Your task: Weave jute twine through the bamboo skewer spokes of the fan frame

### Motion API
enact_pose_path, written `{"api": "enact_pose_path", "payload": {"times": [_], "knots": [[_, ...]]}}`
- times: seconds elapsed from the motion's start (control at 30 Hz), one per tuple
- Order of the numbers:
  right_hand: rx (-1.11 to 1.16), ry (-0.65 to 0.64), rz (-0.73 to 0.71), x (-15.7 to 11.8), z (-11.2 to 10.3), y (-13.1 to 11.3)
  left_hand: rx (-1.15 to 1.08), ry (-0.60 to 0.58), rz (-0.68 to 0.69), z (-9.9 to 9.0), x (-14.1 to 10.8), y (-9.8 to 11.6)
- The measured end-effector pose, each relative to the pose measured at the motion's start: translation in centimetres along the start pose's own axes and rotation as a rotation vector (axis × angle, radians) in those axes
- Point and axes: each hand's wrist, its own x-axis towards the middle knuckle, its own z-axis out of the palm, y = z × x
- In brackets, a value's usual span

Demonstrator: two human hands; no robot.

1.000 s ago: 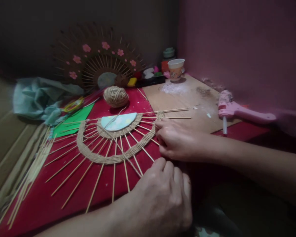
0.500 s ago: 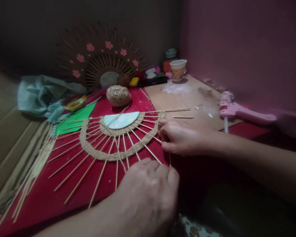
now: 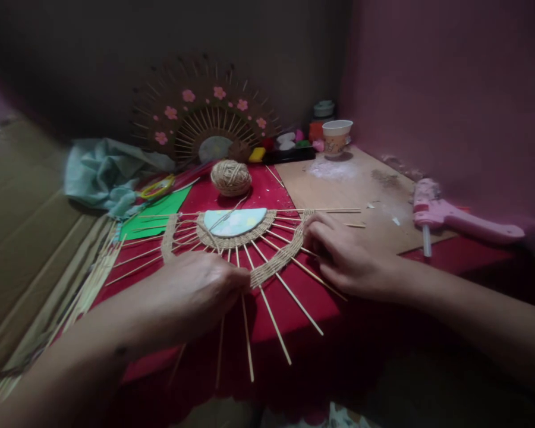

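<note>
On my feed the right hand (image 3: 345, 255) curls at the ropy twine arch (image 3: 279, 264), left hand (image 3: 196, 291) over its near side; holds, I can't tell.

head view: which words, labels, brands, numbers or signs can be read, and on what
No readable text.
Orange-and-white paper cup: dark marks, too blurred to read.
Pale-lidded jar: too dark to tell.
Pink plastic glue gun: none readable.
Tan twine weaving on sticks: none visible.
</note>
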Motion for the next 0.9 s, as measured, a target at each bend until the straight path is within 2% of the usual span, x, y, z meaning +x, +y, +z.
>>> {"api": "enact_pose_path", "payload": {"times": [0.1,0.23,0.47,0.7,0.9], "knots": [[0.002,0.034,-0.034,-0.2,0.3,0.1,-0.049,-0.129,0.000,-0.5,0.3,-0.7],[0.010,0.064,-0.069,-0.3,0.6,0.1,-0.127,-0.183,0.038,-1.0,0.6,-1.2],[0.058,0.036,-0.087,-0.2,0.2,0.0,-0.358,-0.275,0.118,-1.4,1.1,-1.6],[0.069,0.071,-0.181,-0.1,0.2,-0.9,-0.466,-0.246,0.161,-0.7,0.9,-1.6],[0.086,-0.043,-0.289,0.9,0.8,-3.1,-0.458,-0.227,0.161,-0.4,0.7,-1.7]]}}
